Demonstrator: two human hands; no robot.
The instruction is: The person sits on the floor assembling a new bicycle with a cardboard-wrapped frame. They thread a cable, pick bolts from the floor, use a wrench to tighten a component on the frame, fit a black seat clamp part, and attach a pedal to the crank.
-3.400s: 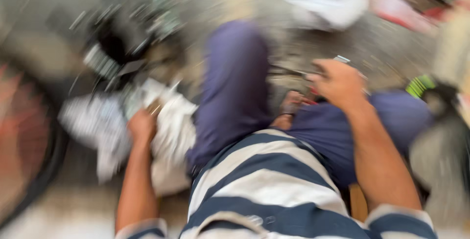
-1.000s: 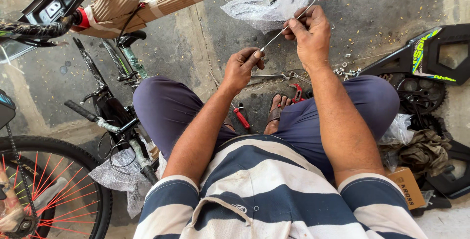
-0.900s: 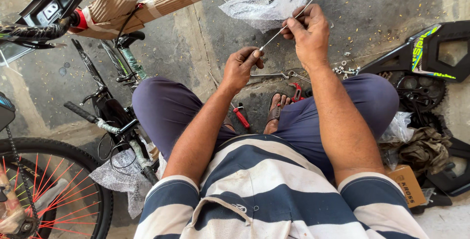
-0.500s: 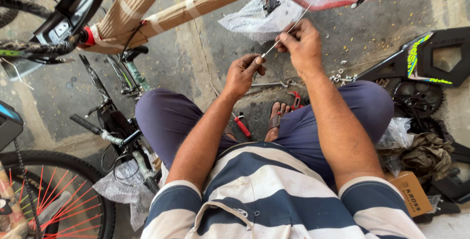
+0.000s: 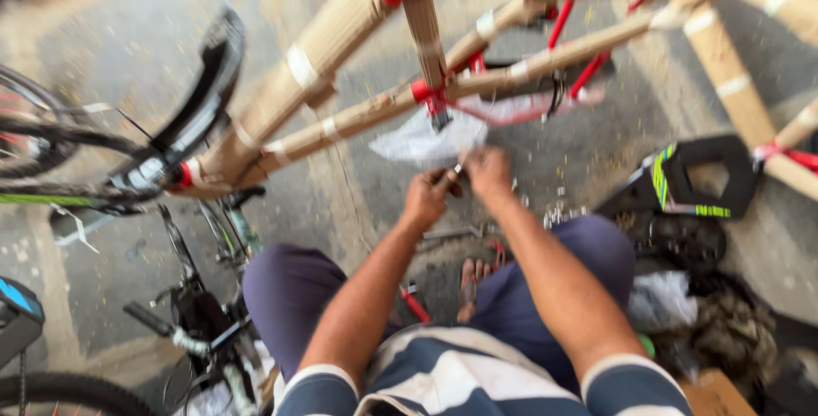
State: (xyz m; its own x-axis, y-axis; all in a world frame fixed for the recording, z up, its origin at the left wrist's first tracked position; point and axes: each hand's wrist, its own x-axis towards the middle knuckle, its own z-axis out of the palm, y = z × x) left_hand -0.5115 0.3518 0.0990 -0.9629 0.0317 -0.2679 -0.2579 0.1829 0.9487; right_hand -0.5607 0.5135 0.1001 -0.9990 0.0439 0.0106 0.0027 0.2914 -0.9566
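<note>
Person sits low on the grey concrete floor (image 5: pixel 119 67), knees apart in dark blue trousers, striped blue-and-white shirt at the bottom edge of the view. Frame is motion-blurred.

Left hand (image 5: pixel 428 199) and right hand (image 5: pixel 487 171) meet just in front of the knees, nearly touching. Both close around a thin silvery cable end (image 5: pixel 457 168) that shows between them; left fingers are curled in a pinch on it, right fingers bent and bunched over it. Blur hides exact fingertip contact.

Just beyond the hands lies a crumpled clear plastic bag (image 5: pixel 426 139), right under a red bicycle frame wrapped in brown cardboard tubes with white tape (image 5: pixel 341 33), which crosses the whole upper part of the view and hangs over the work spot. A black curved mudguard (image 5: pixel 200 101) sits at the left end of the wrapped frame.

Around:
- Left edge: a bicycle wheel with black tyre (image 5: pixel 34 139), partly out of view.
- Lower left: black handlebar and stem parts with cables (image 5: pixel 192 318) beside the left knee.
- Between the legs on the floor: a red-handled tool (image 5: pixel 415 301), a bare foot in a sandal (image 5: pixel 469 284), small metal parts, blurred.
- Right: a black plastic panel with green-yellow stripes (image 5: pixel 699 182), below it a black chainring-like part (image 5: pixel 673 241), a bit of clear plastic (image 5: pixel 660 301) and a dark olive rag pile (image 5: pixel 724 335).
- Bottom right corner: a brown cardboard box (image 5: pixel 716 395), cut off.
</note>
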